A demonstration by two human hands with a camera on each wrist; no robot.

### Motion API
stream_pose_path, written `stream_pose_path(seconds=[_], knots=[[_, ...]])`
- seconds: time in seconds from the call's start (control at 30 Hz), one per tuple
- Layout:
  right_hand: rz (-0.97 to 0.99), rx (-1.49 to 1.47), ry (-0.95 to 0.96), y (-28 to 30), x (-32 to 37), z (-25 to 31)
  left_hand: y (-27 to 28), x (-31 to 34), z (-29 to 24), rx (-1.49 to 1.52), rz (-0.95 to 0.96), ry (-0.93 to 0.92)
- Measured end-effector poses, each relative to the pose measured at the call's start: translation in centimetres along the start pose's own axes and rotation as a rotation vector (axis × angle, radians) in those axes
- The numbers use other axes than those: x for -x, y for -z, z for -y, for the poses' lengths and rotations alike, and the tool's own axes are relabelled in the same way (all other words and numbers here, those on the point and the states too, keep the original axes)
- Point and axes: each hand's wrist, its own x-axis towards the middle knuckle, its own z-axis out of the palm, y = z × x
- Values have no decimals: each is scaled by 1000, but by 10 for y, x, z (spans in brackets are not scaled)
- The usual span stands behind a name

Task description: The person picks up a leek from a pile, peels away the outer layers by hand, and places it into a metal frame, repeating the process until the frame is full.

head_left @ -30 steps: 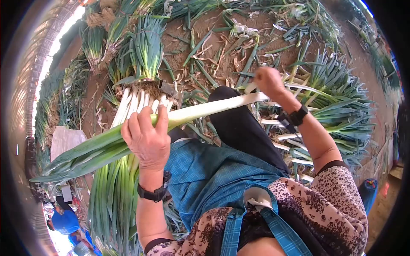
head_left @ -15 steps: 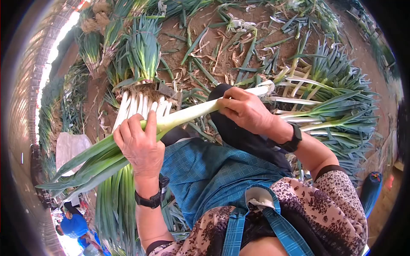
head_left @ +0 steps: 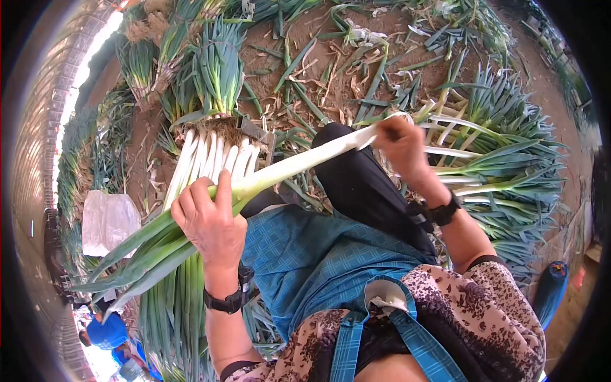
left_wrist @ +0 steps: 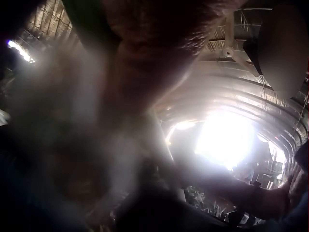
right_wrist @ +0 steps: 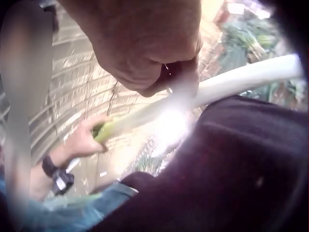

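A long leek (head_left: 299,162), white at the root end and green at the leaves, slants across the person's lap. The left hand (head_left: 210,219) grips it where the leaves begin, its index finger extended along the stem. Near the white end, the right hand (head_left: 407,149) is blurred with curled fingers, pinching a thin outer layer that lifts from the stem. In the right wrist view the fingers of that hand (right_wrist: 145,53) overlap the white stem (right_wrist: 246,77). The left wrist view is mostly blurred; the left hand (left_wrist: 149,53) fills its top.
Leeks with white stems (head_left: 207,156) lie side by side at the left, beside a dark metal piece (head_left: 251,130). A loose leek pile (head_left: 509,165) lies to the right. Tied bundles (head_left: 219,63) stand behind, and leaf scraps (head_left: 318,83) litter the soil.
The right hand first came in to the middle of the stem, then moved back out toward the white end. The left hand kept its grip, and the leaves dipped slightly.
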Motion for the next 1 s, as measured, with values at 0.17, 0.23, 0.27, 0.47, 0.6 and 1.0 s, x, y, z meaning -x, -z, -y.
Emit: stream_pose_path(seconds=[0.17,0.23,0.27,0.47,0.6,1.0], knots=[[-389,202,-221,99,-38,-132,0,6,7,-14,39,32],[-439,543,-328,137,-40,-181,-1,7,6,-9,35,31],[-442,545,-328,145,-40,-191,-1,7,5,-10,33,32],[257,401,55,82,-52,-57,-2,7,1,-93,-27,-3],[618,83,544,17,-44,15,-2,2,0,-125,-68,-28],[662,220,742,-20,-63,4,-3,-5,14,-194,-169,-135]])
